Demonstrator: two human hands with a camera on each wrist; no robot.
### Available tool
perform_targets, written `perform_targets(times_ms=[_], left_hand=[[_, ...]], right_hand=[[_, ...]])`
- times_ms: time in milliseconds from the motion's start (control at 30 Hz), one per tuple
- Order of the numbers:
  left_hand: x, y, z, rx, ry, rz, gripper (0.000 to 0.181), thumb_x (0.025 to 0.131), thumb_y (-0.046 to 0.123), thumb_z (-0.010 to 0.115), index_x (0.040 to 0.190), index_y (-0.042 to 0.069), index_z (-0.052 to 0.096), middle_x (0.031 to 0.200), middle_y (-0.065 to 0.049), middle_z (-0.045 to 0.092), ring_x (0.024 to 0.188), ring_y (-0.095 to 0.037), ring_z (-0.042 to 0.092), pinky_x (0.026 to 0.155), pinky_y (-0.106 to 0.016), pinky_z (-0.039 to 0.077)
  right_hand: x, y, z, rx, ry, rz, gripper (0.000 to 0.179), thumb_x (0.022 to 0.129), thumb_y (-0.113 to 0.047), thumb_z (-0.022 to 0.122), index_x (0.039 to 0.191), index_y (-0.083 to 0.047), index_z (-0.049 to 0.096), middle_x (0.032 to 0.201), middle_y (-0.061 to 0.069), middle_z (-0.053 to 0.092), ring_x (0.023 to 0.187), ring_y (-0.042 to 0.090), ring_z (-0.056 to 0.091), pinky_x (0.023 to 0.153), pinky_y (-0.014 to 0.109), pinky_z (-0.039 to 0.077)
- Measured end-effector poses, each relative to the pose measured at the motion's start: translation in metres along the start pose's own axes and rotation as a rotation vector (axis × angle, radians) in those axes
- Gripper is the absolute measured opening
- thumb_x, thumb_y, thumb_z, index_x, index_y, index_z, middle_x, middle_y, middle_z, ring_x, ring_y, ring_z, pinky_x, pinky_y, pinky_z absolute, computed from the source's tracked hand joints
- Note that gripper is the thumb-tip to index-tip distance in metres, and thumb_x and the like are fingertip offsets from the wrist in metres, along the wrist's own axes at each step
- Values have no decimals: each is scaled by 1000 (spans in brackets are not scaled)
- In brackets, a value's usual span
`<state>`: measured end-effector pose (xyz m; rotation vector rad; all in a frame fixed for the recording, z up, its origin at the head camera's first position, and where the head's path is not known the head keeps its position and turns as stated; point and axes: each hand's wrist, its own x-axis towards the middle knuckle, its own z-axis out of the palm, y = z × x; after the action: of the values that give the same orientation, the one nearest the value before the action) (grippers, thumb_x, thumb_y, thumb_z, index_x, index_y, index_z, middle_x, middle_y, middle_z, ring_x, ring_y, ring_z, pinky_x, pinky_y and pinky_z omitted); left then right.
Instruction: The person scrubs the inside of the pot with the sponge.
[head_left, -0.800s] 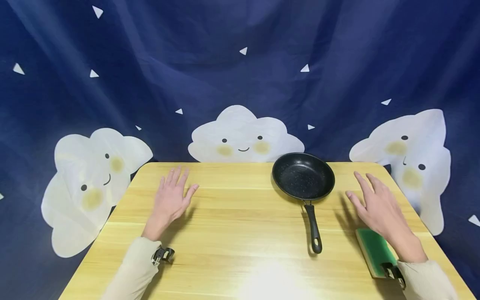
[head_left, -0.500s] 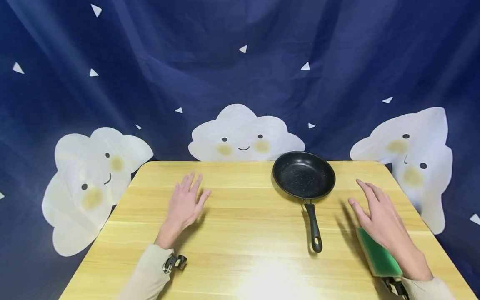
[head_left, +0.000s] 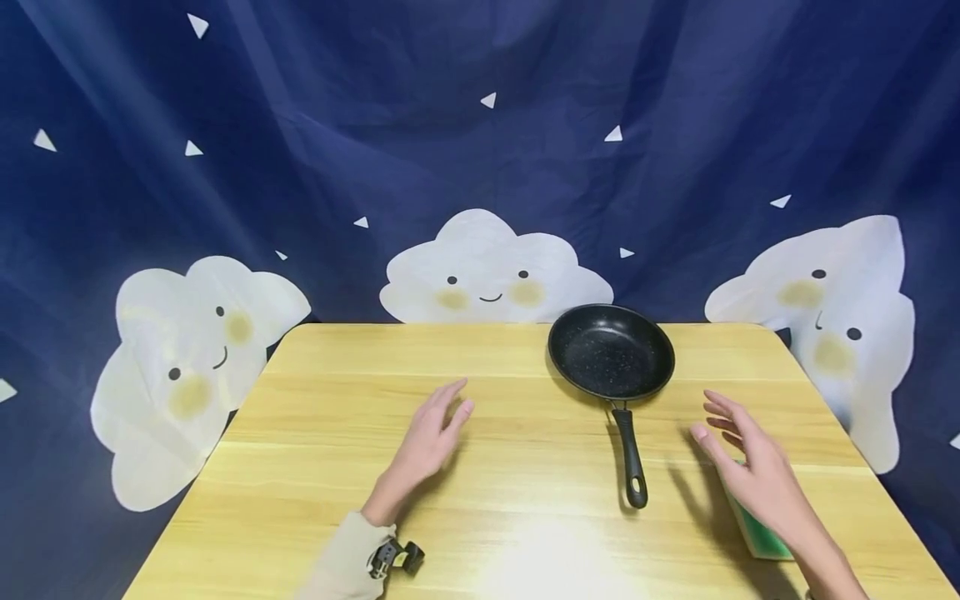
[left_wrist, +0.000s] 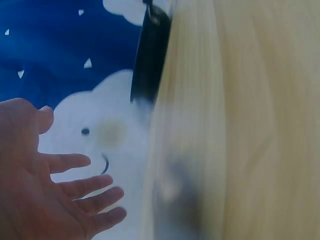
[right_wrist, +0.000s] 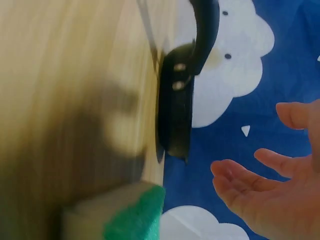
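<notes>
A black frying pan (head_left: 611,354) with a speckled inside sits at the back right of the table, its handle (head_left: 631,458) toward me. Between the pan and the left side, my left hand (head_left: 427,437) hovers over the wood with fingers extended, holding nothing. My right hand (head_left: 757,467) is above a green-topped sponge (head_left: 765,537) and covers part of it; its fingers are loosely bent around nothing. In the right wrist view the sponge (right_wrist: 135,217) shows a pale body under a green layer, below the pan (right_wrist: 175,110). The left wrist view also shows the pan's dark side (left_wrist: 150,55).
The light wooden table (head_left: 300,400) has rounded far corners. Behind it hangs a dark blue curtain (head_left: 420,125) with white smiling clouds and small white triangles. A glare spot lies on the table's near middle.
My left hand has moved right and nearer to me, toward the pan's handle. My right hand has drawn back slightly, its fingers more bent. Pan and sponge stay put.
</notes>
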<state>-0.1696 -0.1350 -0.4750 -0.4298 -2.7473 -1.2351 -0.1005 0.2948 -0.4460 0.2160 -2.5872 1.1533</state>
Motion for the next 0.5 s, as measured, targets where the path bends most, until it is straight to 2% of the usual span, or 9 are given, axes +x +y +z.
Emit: perform_targets(times_ms=[67, 133, 267, 400, 500], left_hand=[[-2, 7, 9, -90, -21, -12, 60, 109, 46, 44, 152, 4, 46, 152, -17, 49, 136, -37, 50, 113, -57, 37], [-3, 13, 17, -190, -57, -29, 59, 110, 45, 44, 151, 4, 46, 151, -16, 51, 133, -34, 53, 112, -54, 40], [-4, 23, 34, -386, -125, -66, 56, 110, 42, 44, 149, 2, 48, 146, -19, 55, 128, -35, 58, 108, -51, 45], [-2, 34, 50, -612, -182, -136, 54, 110, 37, 47, 147, -1, 49, 139, -24, 58, 126, -39, 59, 106, -50, 48], [-2, 41, 60, -755, -207, -187, 53, 110, 34, 49, 147, -4, 48, 137, -27, 58, 126, -41, 58, 107, -48, 48]], right_hand=[[-5, -1, 3, 51, -12, 23, 54, 103, -18, 64, 153, -11, 45, 137, 25, 58, 116, -7, 52, 92, 0, 36], [-8, -3, 6, 90, -29, 44, 53, 104, -18, 63, 153, -10, 44, 136, 25, 59, 115, -13, 50, 91, 1, 38], [-13, -7, 14, 143, -55, 64, 50, 105, -16, 61, 151, -4, 44, 133, 26, 61, 113, -13, 51, 90, 2, 40], [-19, -9, 25, 195, -54, 68, 46, 105, -10, 59, 148, 0, 46, 128, 25, 64, 110, -11, 55, 90, 5, 42], [-26, -10, 32, 257, -58, 90, 44, 105, -8, 58, 147, -1, 45, 125, 13, 68, 107, -7, 61, 88, 8, 46]])
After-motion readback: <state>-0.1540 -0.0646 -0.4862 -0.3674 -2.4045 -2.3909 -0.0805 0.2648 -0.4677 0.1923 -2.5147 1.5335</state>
